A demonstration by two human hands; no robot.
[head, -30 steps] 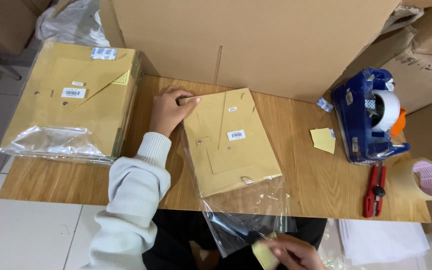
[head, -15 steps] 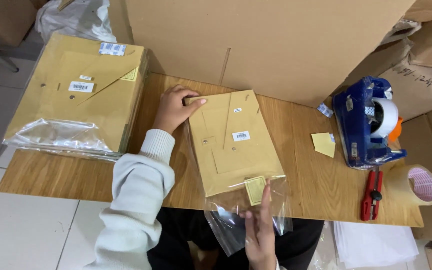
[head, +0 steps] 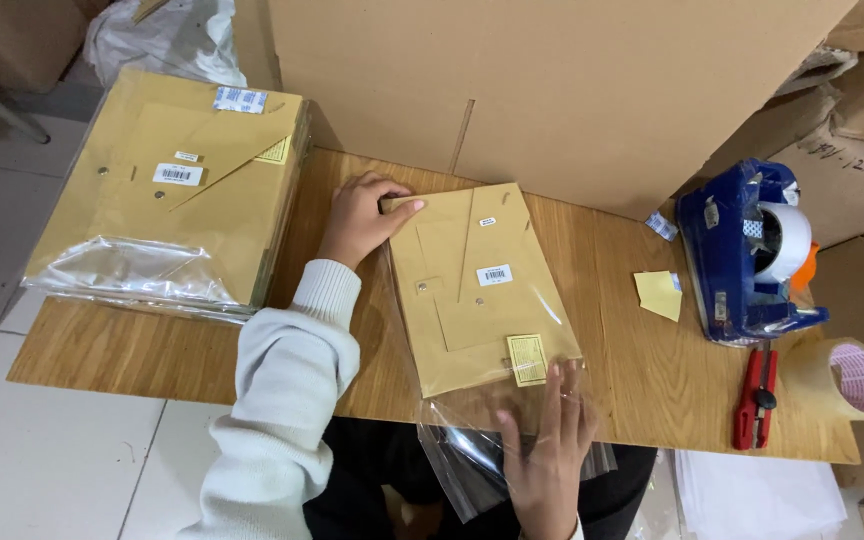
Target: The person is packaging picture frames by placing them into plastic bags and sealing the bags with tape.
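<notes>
On the table (head: 152,350), a brown envelope (head: 477,290) in a clear bag (head: 472,450) is pinned flat.
Its top corner is pressed by the left hand (head: 362,215); the bag mouth is flattened under the open right hand (head: 547,440). Probably light, bendable, slippery; best gripped by its edges.

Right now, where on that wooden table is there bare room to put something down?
Bare wood shows on the table below the stack of bagged envelopes, left of the left hand, and between the envelope in its clear bag and the tape dispenser, save a yellow slip. The right edge is crowded: red cutter, tape roll.
</notes>
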